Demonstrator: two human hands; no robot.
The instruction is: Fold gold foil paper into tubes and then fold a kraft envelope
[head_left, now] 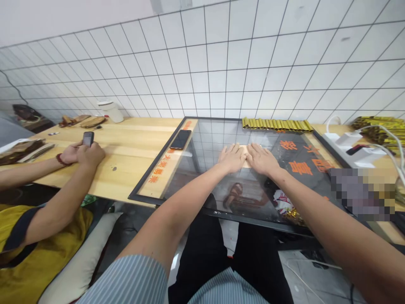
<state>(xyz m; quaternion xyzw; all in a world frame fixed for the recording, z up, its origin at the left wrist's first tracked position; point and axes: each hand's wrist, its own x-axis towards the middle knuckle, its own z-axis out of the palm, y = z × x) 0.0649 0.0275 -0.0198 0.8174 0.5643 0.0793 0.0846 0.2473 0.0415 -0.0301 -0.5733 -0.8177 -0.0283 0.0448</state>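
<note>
Far left, table end: dark wooden object [27,112] on a low surface, brownish slab pieces [19,151] and a pale flat strip [36,153] at the table edge, details unclear.
Co-worker: yellow garment with dark trim [34,253], seated by a beige cushion [79,257].
Co-worker hands: both on the table, a black smartphone [88,138] held upright between them, fingers curled around it, beaded bracelet [60,159] on one wrist.
Wooden table: light pine top [126,147], runs across the scene.
Back of table: wood pieces [93,122] lying flat, white cylindrical container [110,111] just beside them, against white grid tile wall [202,55].
Glass panel: black-framed glass [148,196] set into the tabletop, orange characters along its left strip and right side.
On glass, left: black phone [180,139] lying flat, well left of the hands.
Left hand: [232,157] palm down on the glass panel, fingers close together, flat, not clamped on anything.
Pale strip: wooden strip [244,148] between the hands, partly under them; cannot tell if above or below the glass.
Right hand: [261,158] palm down, fingers close together, fingertips just beside the left hand's.
Back of glass: row of gold foil sticks [276,124] along the far frame, well beyond the hands.
Own clothing: striped sleeves [126,283], black trousers [202,253].
Far right: white power strip [332,137], white cables [389,145], gold foil bundle [376,131], pixelated patch [357,194].
</note>
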